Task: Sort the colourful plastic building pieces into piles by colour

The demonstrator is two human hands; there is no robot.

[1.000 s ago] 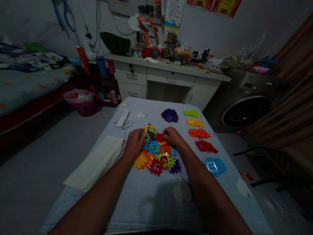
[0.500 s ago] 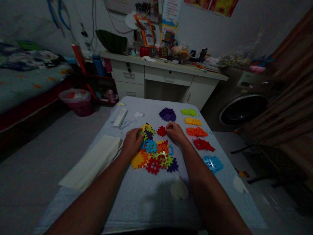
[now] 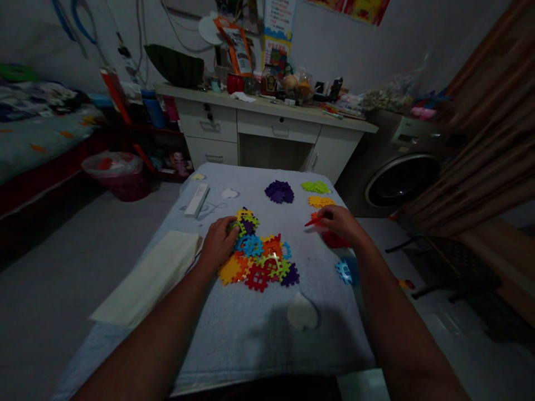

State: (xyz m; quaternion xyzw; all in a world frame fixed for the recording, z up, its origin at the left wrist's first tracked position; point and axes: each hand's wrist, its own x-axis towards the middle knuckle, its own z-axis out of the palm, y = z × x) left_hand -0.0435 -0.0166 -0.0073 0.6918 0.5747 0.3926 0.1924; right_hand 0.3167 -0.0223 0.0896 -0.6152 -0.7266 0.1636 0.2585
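While, in the head view, the right hand [image 3: 341, 221] pinches a red notched tile [image 3: 311, 222] between nearly closed fingers over the cloth-covered table [image 3: 234, 334], the left hand [image 3: 217, 239] rests against the mixed pile of notched tiles [image 3: 254, 260], fingers curled (whether gripping anything, I cannot tell). A slack pinch could drop the red tile among the orange tiles [image 3: 314, 215]. Behind stand a white drawer cabinet [image 3: 276, 122] and washing machine [image 3: 401, 161].
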